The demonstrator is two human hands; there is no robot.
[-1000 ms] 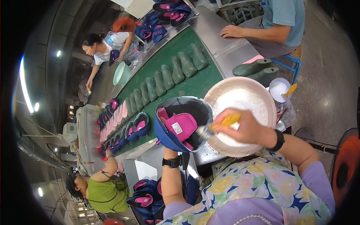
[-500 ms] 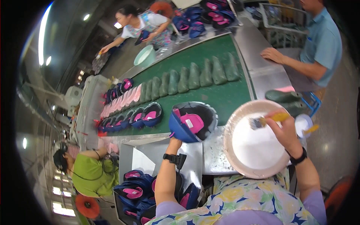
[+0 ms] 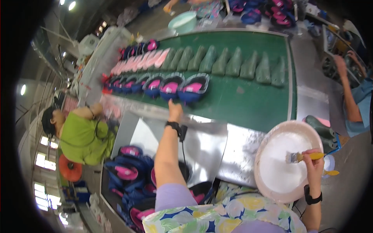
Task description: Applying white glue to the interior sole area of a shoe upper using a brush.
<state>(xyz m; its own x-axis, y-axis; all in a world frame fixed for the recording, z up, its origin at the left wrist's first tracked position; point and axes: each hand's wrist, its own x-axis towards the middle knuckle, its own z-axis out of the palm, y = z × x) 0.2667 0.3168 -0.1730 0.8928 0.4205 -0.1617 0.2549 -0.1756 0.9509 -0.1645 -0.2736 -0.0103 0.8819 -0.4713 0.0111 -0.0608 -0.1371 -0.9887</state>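
My left hand (image 3: 175, 112) reaches to the near edge of the green belt (image 3: 248, 103), its fingertips just below a blue shoe upper (image 3: 169, 91) with a pink inside. Blur and the angle hide whether those fingers grip the upper. Another blue upper (image 3: 193, 90) with a pale rim lies at the right end of the same row. My right hand (image 3: 314, 166) is closed round the yellow handle of a paintbrush (image 3: 294, 157). The brush's bristles are over the white liquid in a beige basin (image 3: 259, 176).
Green shoe lasts (image 3: 233, 64) and pink insole-shaped pieces (image 3: 140, 62) line the belt. A bin (image 3: 110, 182) of blue uppers stands lower left. Right of the basin are more lasts (image 3: 319, 126) and a small white pot (image 3: 329, 162). Co-workers stand left (image 3: 83, 138) and right (image 3: 359, 105).
The upper that was in my left hand now lies at the right end of the row. My right hand still has the brush over the basin. The view has shifted.
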